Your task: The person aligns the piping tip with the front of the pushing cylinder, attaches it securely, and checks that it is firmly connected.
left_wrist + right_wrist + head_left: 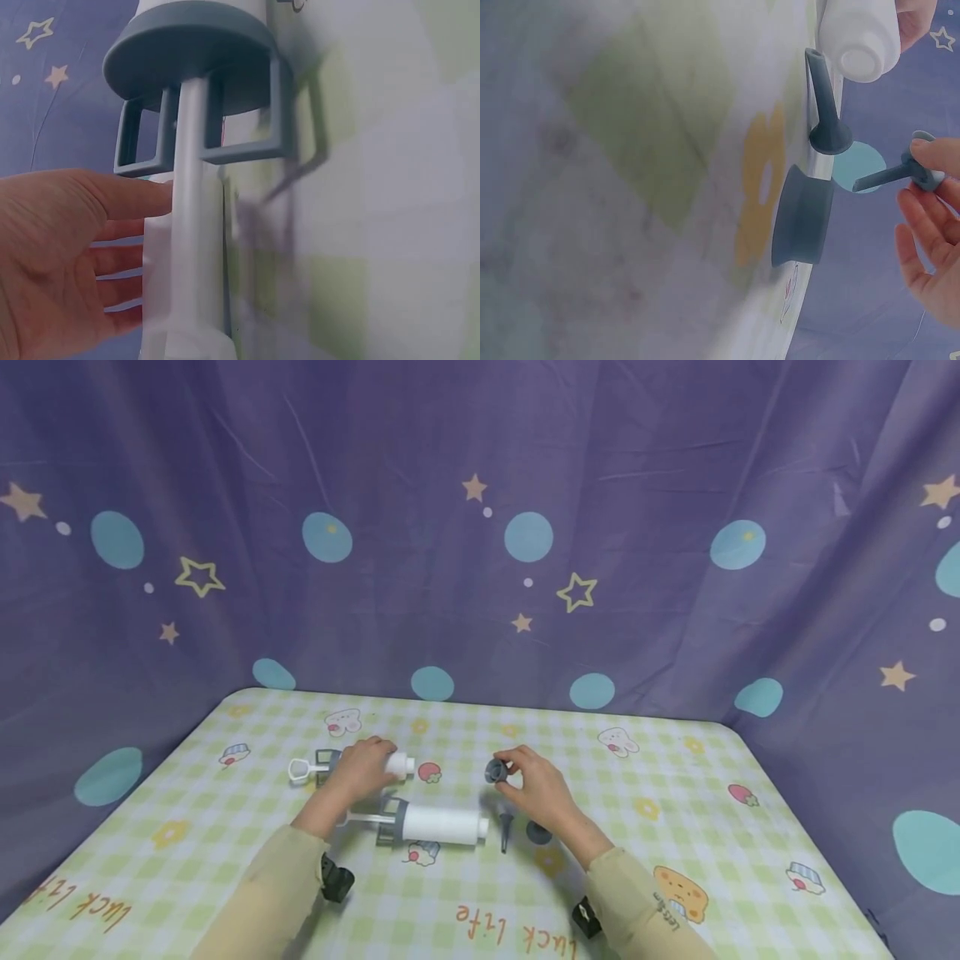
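My left hand (365,768) grips the white barrel of the farther plunger-type dispenser (397,765), whose grey collar and white ring handle stick out to the left. In the left wrist view its thumb and fingers (112,262) lie about that barrel, partly hidden by the nearer dispenser's rod. The nearer dispenser (442,824) lies on its side, its grey finger-loop collar (191,56) large in that view. With thumb and fingertips, my right hand (543,789) pinches a dark grey nozzle (889,177) with a cup-like base, held above the table.
A second grey nozzle (505,832) stands or lies to the right of the nearer dispenser. Beside it is a round grey cap (538,832), also seen in the right wrist view. A green-checked cloth (420,910) covers the table; a purple curtain (420,460) hangs behind.
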Demonstrator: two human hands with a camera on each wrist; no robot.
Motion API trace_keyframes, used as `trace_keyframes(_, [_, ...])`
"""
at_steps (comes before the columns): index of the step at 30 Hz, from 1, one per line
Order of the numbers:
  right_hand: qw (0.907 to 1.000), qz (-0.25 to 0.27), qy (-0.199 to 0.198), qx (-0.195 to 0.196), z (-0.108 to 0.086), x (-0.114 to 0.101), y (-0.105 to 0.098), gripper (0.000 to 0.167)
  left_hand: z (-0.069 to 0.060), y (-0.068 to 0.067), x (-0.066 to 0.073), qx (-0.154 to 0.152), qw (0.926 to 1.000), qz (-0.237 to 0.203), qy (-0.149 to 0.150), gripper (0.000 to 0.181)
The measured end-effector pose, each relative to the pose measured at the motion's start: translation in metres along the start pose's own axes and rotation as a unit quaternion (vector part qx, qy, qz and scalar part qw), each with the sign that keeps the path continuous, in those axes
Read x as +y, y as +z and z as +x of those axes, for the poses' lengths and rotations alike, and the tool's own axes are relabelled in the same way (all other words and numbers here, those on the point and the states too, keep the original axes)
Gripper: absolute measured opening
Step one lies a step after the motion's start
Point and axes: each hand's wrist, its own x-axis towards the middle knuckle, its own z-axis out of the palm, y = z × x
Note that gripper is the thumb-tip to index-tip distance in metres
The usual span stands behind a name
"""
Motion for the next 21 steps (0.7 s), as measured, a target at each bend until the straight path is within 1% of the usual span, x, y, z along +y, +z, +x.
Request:
trace_keyframes(6, [1.0000, 0.001, 0.000, -0.004, 0.0010, 0.0022, -0.0012, 0.041, 0.0029, -0.0024, -0.0005, -0.017, 0.9998, 0.013, -0.002, 0.046])
trace_keyframes(9, [1.0000, 0.002, 0.005, -0.006, 0.0014, 0.0037, -0.0014, 0.041, 0.0044, -0.0014, -0.0008, -0.022, 0.9997, 0.009, -0.004, 0.046])
trace_keyframes(15, [0.9997, 0.000, 0.016, -0.015, 0.0013, 0.0050, -0.0015, 0.041, 0.0058, 0.0013, -0.0033, -0.017, 0.9998, 0.007, 0.002, 0.044])
trace_keyframes(21, [0.9997, -0.004, 0.016, -0.018, 0.0008, 0.0075, -0.0014, 0.042, 0.0064, 0.0050, -0.0080, -0.008, 0.9999, 0.008, 0.006, 0.046])
